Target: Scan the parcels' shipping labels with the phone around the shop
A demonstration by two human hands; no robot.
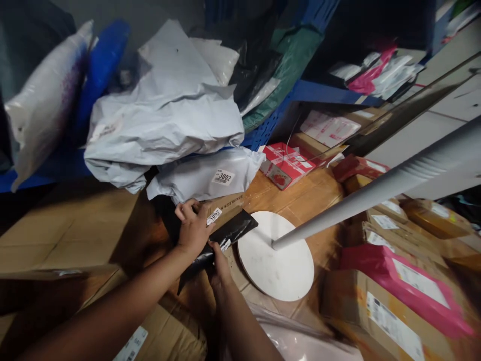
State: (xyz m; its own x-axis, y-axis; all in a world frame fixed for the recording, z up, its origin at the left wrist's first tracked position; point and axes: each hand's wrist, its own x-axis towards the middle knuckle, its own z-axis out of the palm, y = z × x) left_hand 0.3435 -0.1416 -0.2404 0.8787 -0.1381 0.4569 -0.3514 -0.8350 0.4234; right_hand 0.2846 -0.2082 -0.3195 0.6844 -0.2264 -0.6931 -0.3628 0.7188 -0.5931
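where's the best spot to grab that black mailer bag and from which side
Probably the free right end of the black mailer, coming from the white round base side. It lies flat and thin, so a pinch grip across that edge suits; the left hand and right hand cover its other end.

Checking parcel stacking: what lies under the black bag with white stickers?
Under the black bag shows a brown cardboard box with printed lettering, its edge sticking out beyond the bag. The bag covers the rest of the box's top.
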